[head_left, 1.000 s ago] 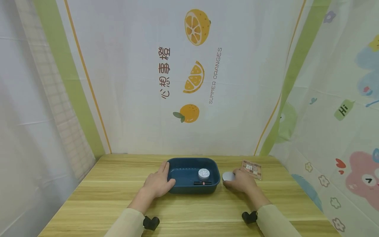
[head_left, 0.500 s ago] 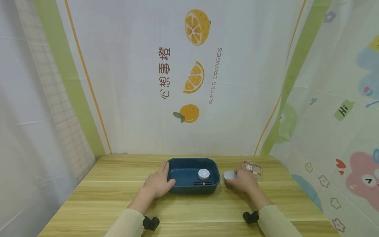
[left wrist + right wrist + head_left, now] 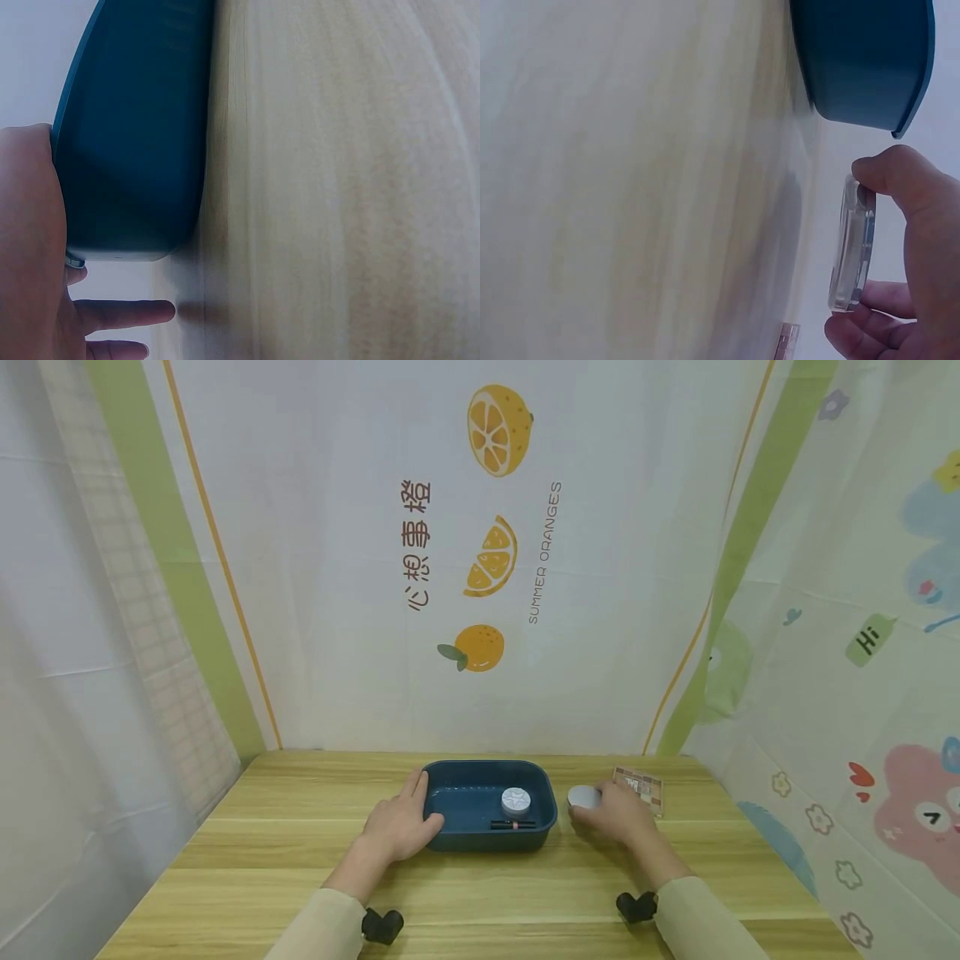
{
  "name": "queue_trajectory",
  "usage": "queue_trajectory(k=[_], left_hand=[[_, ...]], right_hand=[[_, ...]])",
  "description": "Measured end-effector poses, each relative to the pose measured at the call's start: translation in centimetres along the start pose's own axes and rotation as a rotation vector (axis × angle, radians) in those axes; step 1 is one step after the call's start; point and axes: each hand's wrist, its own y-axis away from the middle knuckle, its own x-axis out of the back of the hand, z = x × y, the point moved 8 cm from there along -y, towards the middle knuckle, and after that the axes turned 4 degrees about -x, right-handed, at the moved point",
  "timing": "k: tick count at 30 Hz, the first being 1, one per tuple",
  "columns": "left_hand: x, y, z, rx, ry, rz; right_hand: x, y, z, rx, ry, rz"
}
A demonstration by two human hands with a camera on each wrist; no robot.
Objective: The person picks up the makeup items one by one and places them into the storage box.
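Note:
Over the wooden table, my right hand (image 3: 617, 810) grips a round, pale flat case (image 3: 583, 797) between thumb and fingers. In the right wrist view the case (image 3: 852, 244) is held on edge, its clear side wall showing, and it is raised off the table. My left hand (image 3: 401, 824) rests against the left end of the dark blue bin (image 3: 487, 842), thumb at the near rim. Straight fingers (image 3: 124, 315) stretch past the bin's corner in the left wrist view. Inside the bin lie a round white case (image 3: 515, 801) with a star-patterned lid and a slim black tube (image 3: 512, 825) with a pink band.
A checkered brown-and-pink flat palette (image 3: 647, 789) lies on the table (image 3: 480, 893) just beyond my right hand, partly covered by it. Printed cloth (image 3: 337, 652) hangs behind the table and along both sides.
My right hand has shifted slightly right and away from me with the round case, lifting it a little. The left hand and the bin have stayed put.

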Motion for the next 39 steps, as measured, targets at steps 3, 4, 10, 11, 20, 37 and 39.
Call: queue_trajectory(k=[3, 4, 10, 11, 20, 37, 39], left_hand=[[0.0, 0.0, 0.0, -0.003, 0.001, 0.005], [-0.2, -0.1, -0.1, -0.003, -0.001, 0.006], [-0.8, -0.5, -0.5, -0.007, -0.004, 0.019], [-0.8, -0.6, -0.6, -0.006, -0.006, 0.016], [-0.3, -0.2, -0.1, -0.013, -0.010, 0.006], [-1.1, -0.9, -0.9, -0.008, -0.002, 0.009], [-1.0, -0.8, -0.9, -0.007, -0.007, 0.010]], right_hand=[[0.2, 0.0, -0.1, -0.001, -0.008, 0.008], [0.3, 0.0, -0.2, -0.001, -0.008, 0.012], [1.1, 0.1, -0.5, -0.003, -0.011, 0.037], [1.2, 0.1, -0.6, -0.002, -0.011, 0.042], [1.5, 0.0, -1.0, -0.011, -0.017, 0.053], [2.3, -0.5, -2.5, -0.012, -0.019, 0.065], [2.3, -0.5, -2.8, -0.009, -0.016, 0.063]])
